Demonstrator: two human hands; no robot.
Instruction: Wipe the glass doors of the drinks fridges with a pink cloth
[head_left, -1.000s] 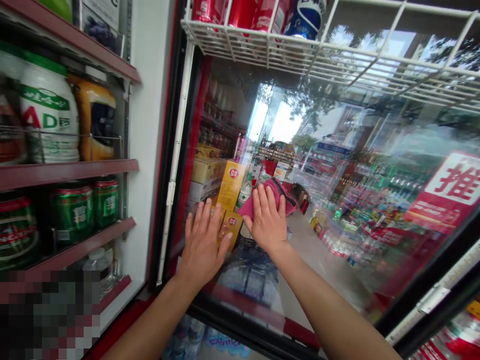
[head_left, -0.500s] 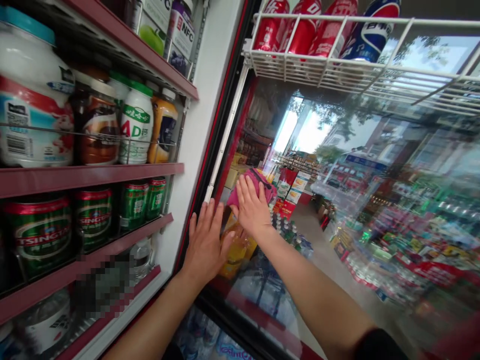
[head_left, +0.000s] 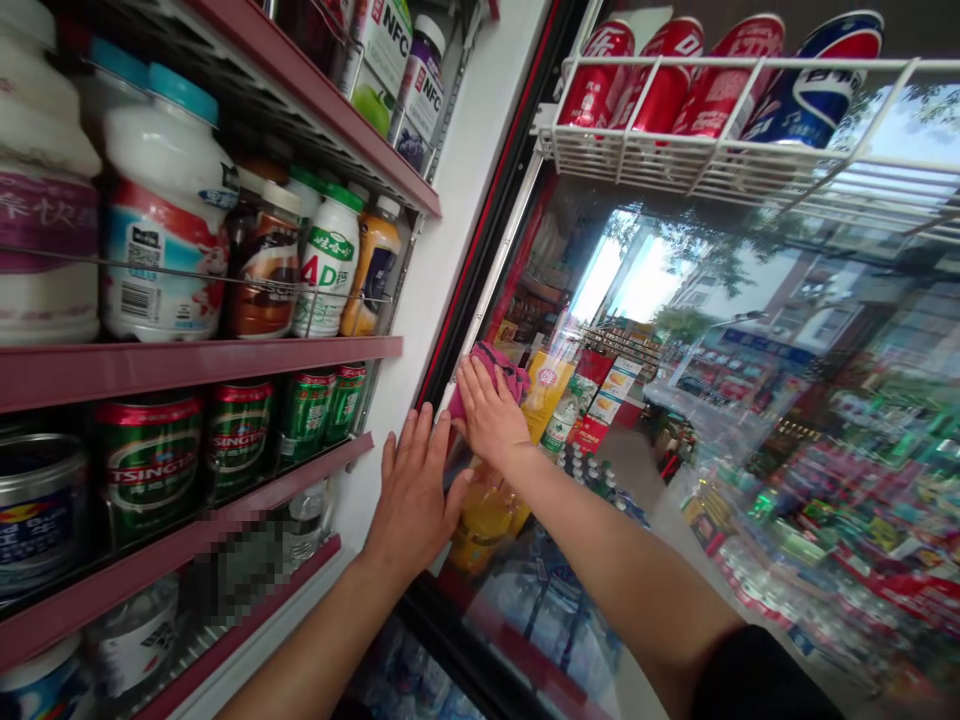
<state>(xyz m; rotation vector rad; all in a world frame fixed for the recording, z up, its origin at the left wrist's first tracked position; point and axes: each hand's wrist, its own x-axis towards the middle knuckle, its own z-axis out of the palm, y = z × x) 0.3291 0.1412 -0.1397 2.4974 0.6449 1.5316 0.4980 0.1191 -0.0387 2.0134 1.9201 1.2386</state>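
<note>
My right hand (head_left: 487, 415) presses a pink cloth (head_left: 504, 372) flat against the inside of the open fridge door's glass (head_left: 675, 400), close to the hinge edge. Its fingers lie over the cloth, which shows above the fingertips. Just below and to the left, my left hand (head_left: 411, 495) lies flat with fingers spread on the door by its red-and-black frame (head_left: 480, 260), holding nothing.
A white wire door rack (head_left: 720, 160) above my hands holds red cola cans (head_left: 660, 85) and a blue can (head_left: 814, 85). To the left, red fridge shelves (head_left: 225, 355) carry bottles and green beer cans (head_left: 232, 440). Shop goods show through the glass.
My right hand has slid the cloth leftward across the glass toward the hinge side. My left hand has stayed flat on the door. The view has turned left, showing more shelves.
</note>
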